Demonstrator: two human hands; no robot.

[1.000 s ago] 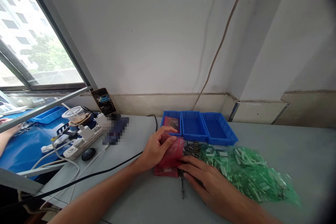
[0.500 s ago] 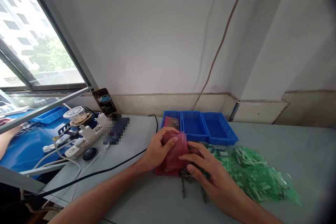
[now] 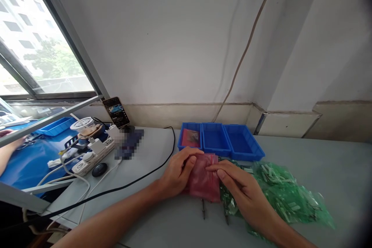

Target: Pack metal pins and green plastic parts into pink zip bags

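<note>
A translucent red plastic bag [image 3: 202, 182] lies low over the table in front of me. My left hand [image 3: 178, 171] grips its left side, thumb on top and fingers bent round the upper corner. On the bag's right part, my right hand [image 3: 242, 184] has thumb and forefinger pressed together at the edge; the other fingers are curled under. Just below the bag, slim metal pins [image 3: 203, 210] poke out onto the table. Clear green plastic bags [image 3: 290, 201] with pale and metal pieces inside spread beside and partly under my right hand.
Behind my hands, blue trays [image 3: 216, 139] stand in a row, the left one holding another red bag [image 3: 191, 138]. A black cable [image 3: 128, 181] crosses the table. On the left are a power strip [image 3: 87, 164], a phone [image 3: 116, 112] and another person's arm [image 3: 8, 151].
The red bag has been lowered and spread flatter, now hiding most of the metal pins. My right hand's fingers went from spread to pinched at the bag's edge.
</note>
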